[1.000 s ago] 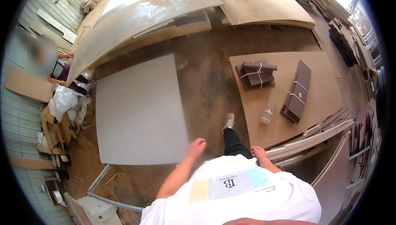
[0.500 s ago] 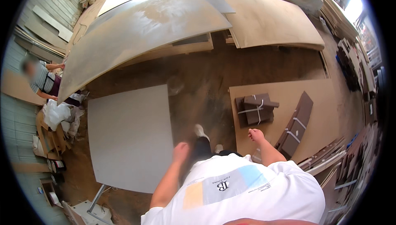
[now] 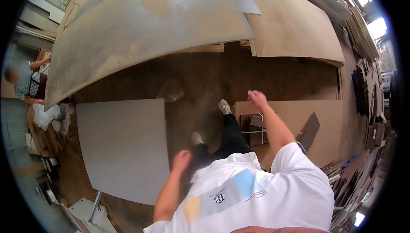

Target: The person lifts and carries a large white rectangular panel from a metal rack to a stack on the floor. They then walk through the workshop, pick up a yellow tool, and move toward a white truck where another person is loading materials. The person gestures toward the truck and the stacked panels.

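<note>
My right hand is stretched forward in the air, its fingers curled in with nothing seen in them. Behind it, a strapped bundle of dark brown boards lies on a tan panel, partly hidden by my forearm. My left hand hangs loosely closed at my side, holding nothing visible. Nearest to it is a flat light-grey board, apart from the fingers. Ahead, a large grey sheet with dusty tan patches spans the view, and neither hand touches it.
At the far left a person in a striped top has hands at the large sheet's edge. A tan sheet stack stands ahead right. Another brown bundle lies on the tan panel. Clear plastic lies on the brown floor.
I have stepped forward, nearer the large sheet. My right hand has swung forward and up, while the left stays low. The other person and the sheet's corner appear farther left.
</note>
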Motion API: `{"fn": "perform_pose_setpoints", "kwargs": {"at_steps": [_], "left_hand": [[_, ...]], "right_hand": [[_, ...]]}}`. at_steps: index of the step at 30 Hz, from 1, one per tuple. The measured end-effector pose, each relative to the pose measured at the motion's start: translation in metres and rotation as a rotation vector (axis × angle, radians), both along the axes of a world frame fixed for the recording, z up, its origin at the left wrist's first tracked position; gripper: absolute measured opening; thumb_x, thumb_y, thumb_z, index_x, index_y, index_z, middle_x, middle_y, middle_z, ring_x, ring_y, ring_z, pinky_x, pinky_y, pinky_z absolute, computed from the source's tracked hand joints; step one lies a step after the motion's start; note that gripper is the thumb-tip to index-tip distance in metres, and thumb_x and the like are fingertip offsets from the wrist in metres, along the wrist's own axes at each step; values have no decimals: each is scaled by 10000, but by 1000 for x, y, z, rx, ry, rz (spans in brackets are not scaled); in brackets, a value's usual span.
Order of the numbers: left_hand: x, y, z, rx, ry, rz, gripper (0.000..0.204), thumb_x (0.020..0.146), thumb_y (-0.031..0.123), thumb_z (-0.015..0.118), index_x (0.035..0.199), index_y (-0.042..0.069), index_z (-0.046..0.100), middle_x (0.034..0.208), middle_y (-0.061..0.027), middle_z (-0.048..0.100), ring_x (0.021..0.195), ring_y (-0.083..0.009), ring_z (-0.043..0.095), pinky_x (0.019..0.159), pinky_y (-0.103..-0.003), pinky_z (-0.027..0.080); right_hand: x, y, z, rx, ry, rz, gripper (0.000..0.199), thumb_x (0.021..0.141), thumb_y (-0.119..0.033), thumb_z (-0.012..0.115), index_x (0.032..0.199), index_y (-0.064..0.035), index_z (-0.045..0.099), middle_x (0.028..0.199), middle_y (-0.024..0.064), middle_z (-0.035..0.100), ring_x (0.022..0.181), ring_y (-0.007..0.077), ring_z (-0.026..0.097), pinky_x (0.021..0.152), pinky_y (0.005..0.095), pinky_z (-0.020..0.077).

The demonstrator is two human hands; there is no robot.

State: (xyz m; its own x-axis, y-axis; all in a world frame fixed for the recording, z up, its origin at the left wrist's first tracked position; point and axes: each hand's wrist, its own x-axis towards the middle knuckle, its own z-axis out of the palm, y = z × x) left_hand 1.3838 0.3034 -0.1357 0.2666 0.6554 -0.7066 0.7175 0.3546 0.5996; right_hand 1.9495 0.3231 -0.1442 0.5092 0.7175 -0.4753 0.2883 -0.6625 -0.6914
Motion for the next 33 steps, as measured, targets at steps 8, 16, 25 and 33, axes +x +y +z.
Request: {"fn": "perform_pose_setpoints", "kwargs": {"at_steps": [8,16,25,33], "left_hand": [[50,-74,-14,-206,155,700,160,963,202,595,984,68,679,817,-48,704,725,-127,652,642,-293,519],[209,-50,51,-391,-17,539,227,980,189,580,1124,30,656,944,-81,710,869,-154,670,797,-297,535],[265,8,23,-342,-265,593,246,990,189,579,1164,21,624,978,-70,698,872,-139,658,796,-288,529],[361,91,-25,-345,-682,707,353,989,288,604,1224,25,581,1064,-50,672,924,-114,628,808,-283,497]], "right_hand": [[217,263,-29,14,-532,-131,481,973,-468,499,1188,-61,638,1172,198,673,1102,387,628,927,464,487],[338,376,-116,-164,-104,-261,821,956,-643,386,1298,82,565,1372,277,544,1302,400,507,1071,468,389],[314,366,-92,-372,-347,-138,908,966,-696,238,1315,78,560,1358,270,559,1325,390,485,1111,450,346],[173,270,-46,-316,-66,-221,876,943,-720,347,1210,63,635,1095,201,679,860,260,643,726,384,503]]}}
